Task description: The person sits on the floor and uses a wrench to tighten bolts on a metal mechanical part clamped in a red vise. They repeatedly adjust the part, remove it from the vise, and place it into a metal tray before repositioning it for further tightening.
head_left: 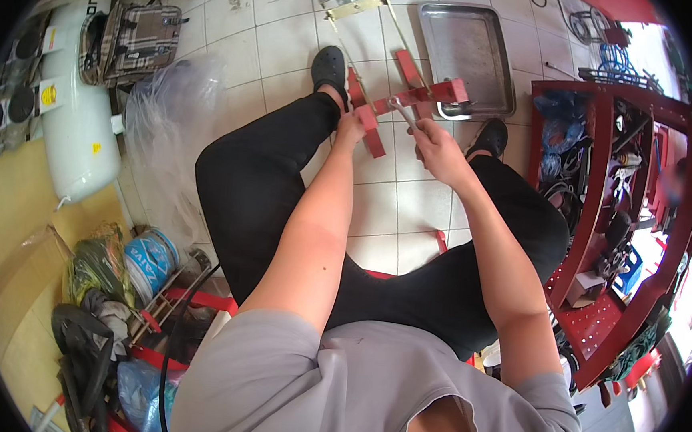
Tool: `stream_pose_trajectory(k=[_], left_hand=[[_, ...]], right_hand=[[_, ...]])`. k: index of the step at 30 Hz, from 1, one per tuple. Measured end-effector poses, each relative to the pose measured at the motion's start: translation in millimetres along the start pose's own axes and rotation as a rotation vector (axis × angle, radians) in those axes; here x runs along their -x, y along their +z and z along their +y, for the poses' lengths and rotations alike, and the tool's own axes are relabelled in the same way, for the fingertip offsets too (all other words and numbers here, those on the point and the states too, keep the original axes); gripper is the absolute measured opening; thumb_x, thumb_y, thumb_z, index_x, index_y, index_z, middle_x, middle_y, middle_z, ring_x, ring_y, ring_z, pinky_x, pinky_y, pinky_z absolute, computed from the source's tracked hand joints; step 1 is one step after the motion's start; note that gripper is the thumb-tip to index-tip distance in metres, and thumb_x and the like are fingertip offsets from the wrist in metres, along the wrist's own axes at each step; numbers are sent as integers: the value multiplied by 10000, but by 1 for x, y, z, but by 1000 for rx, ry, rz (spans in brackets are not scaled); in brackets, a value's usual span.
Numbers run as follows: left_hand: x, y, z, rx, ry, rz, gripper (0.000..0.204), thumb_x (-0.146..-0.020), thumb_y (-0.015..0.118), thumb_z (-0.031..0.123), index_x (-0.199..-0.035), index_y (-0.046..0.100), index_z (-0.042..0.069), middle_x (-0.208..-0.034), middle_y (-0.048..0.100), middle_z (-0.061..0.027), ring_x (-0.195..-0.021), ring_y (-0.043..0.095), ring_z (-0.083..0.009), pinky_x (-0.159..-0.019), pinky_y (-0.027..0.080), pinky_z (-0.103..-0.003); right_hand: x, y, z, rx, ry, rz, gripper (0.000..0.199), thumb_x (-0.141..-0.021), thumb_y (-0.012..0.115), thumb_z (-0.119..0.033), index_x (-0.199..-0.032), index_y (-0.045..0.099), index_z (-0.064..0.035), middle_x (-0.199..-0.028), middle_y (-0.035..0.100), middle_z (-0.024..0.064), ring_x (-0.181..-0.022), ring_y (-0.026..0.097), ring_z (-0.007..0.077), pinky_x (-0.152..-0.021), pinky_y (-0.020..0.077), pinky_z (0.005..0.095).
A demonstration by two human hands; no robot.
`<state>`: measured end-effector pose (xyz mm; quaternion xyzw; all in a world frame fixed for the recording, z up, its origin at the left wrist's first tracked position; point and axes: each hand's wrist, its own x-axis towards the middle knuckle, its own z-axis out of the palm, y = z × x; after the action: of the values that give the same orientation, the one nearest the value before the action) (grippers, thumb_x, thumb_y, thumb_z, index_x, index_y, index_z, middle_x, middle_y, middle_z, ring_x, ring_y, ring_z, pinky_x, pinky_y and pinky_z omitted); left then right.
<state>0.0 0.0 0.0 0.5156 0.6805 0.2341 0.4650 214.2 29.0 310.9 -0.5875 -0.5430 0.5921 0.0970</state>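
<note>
- the right hand (pixel 441 152) is wrapped round the handle of a wrench (pixel 406 114), fingers curled with no visible gap; the wrench's head meets the middle bar of the red frame (pixel 382 106).
- the left hand (pixel 350 128) is closed on the left end of the red frame, the end nearer the person; its fingertips are partly hidden.
- the red frame itself is between the person's feet, above the tiled floor (pixel 377 198).
- beyond the red frame, two thin rods (pixel 404 39) run from it to a pale yellow crosspiece (pixel 356 8).
- just right of the red frame is a shallow metal tray (pixel 469 56).
- left of the red frame, past the left shoe (pixel 330 69), are clear plastic sheeting (pixel 173 108), a plaid bag (pixel 148 40) and a white tank (pixel 82 149).
- well right of the red frame is a crowded red shelf (pixel 591 321).
</note>
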Motion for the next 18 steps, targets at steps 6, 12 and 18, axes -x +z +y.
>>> stream_pose_trajectory(k=[6,12,18], left_hand=[[24,-2,108,288,-587,-140,425,-953,385,404,-767,601,88,-563,546,-18,-430,509,-129,-364,345,-297],[22,-2,109,398,-723,-58,501,-946,360,461,-699,586,88,-539,551,-7,-417,526,-141,-358,329,-306],[31,-13,117,529,-680,46,331,-920,444,301,-912,612,16,-666,620,-54,-488,581,-144,-405,427,-274]], right_hand=[[7,2,5,-29,134,67,297,-924,448,-249,-982,567,17,-618,530,70,-543,512,151,-531,423,312],[-6,8,26,31,208,98,295,-914,426,-221,-984,583,19,-704,605,132,-623,585,215,-607,460,349],[-29,20,34,142,84,125,295,-896,435,-203,-1007,578,30,-858,616,258,-847,605,391,-763,455,444]])
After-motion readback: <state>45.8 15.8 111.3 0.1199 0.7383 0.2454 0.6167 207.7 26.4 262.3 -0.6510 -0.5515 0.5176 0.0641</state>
